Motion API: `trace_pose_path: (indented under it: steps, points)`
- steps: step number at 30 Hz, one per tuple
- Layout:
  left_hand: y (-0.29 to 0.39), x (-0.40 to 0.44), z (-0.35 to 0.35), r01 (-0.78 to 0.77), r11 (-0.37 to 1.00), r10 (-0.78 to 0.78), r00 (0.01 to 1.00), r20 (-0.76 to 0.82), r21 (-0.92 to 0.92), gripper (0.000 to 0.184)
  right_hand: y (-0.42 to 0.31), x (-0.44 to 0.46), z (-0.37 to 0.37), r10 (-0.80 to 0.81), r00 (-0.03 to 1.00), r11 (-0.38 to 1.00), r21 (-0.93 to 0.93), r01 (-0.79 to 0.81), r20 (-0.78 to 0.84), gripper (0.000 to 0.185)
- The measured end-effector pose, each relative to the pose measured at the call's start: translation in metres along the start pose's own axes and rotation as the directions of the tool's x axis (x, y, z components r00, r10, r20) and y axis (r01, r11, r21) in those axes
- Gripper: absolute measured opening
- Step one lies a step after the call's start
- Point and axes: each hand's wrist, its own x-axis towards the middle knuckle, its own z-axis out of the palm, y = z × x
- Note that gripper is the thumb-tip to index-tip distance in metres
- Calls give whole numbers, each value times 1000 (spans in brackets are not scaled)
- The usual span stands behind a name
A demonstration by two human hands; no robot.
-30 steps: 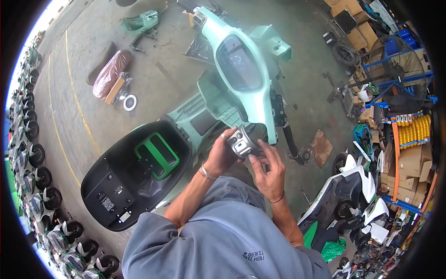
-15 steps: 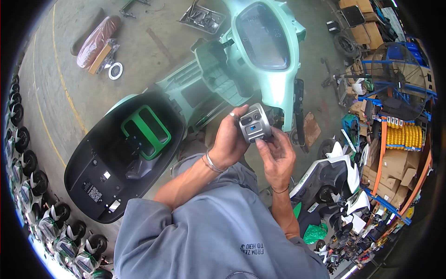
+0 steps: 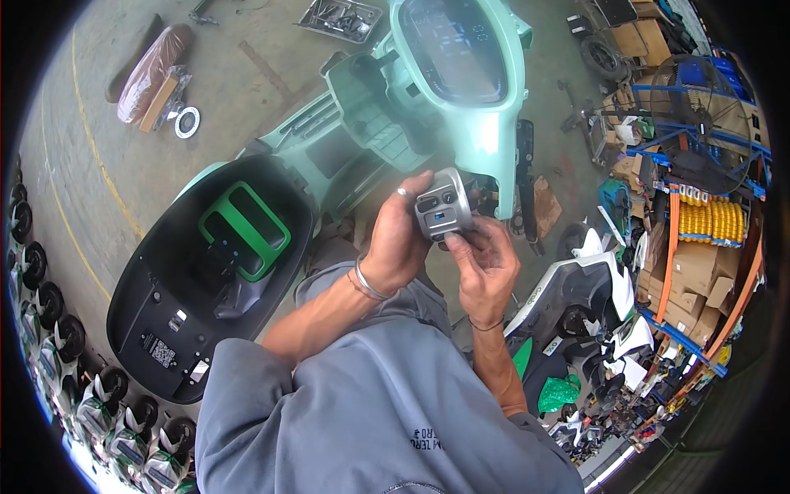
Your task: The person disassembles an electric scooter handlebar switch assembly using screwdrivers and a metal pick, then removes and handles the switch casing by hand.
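Note:
A silver-grey switch housing (image 3: 442, 207) with dark buttons and a small blue part is held up in front of my body. My left hand (image 3: 391, 239) grips it from the left, thumb along the upper edge. At its lower right, my right hand (image 3: 487, 267) pinches it between thumb and bent fingers. Just beyond the hands stands a mint-green scooter body (image 3: 485, 136) with a dark display (image 3: 453, 49). Left of my left arm lies the black underseat tub (image 3: 206, 284), with a green frame-shaped part (image 3: 247, 230) in it.
On the floor at upper left are a plastic-wrapped seat (image 3: 154, 74) and a white ring (image 3: 187, 123). A metal tray of parts (image 3: 339, 20) lies at the top. To the right stand a fan (image 3: 699, 115), a shelf with boxes (image 3: 699, 280) and white scooter panels (image 3: 576, 288).
The housing has turned slightly in my hands, and my right thumb sits at its lower edge. The view has shifted a little, so the scooter appears farther left and up.

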Motion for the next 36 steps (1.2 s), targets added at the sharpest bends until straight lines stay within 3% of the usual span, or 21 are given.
trace_pose_path:
  steps: [5,10,19,23,25,29,33,34,35,36]
  points:
    - [0,-1,2,-23,999,23,1000,-6,29,47,-3,0,1,9,1000,999,39,-10,2,27]
    - [-1,-3,5,-43,996,45,999,-26,74,49,-13,4,-3,172,983,977,119,-178,58,26]
    - [-3,-6,9,-49,986,54,998,-25,160,50,-6,4,-7,170,985,974,143,-174,39,22]
    - [-3,-5,8,-80,991,82,997,-14,105,50,-6,2,-2,139,990,982,127,-138,0,27]
    - [-3,-4,7,-87,993,88,996,-13,76,49,-8,3,-4,142,989,969,198,-148,44,35]
    - [-3,-4,5,-45,997,44,999,-18,-63,51,-13,-1,3,121,993,956,273,-111,-18,42]
    - [-7,-4,3,-16,979,19,1000,13,-201,52,-6,-15,4,19,994,992,123,-6,-103,42]
    - [-8,-5,2,-12,980,15,1000,13,-200,52,-6,-17,2,-174,982,979,-122,164,-71,38]
    - [-8,-5,2,3,975,-1,1000,10,-221,53,-6,-18,0,-347,938,877,-352,327,5,34]
    - [-9,-5,1,17,970,-15,1000,8,-243,54,-5,-19,0,-346,938,877,-354,324,1,34]
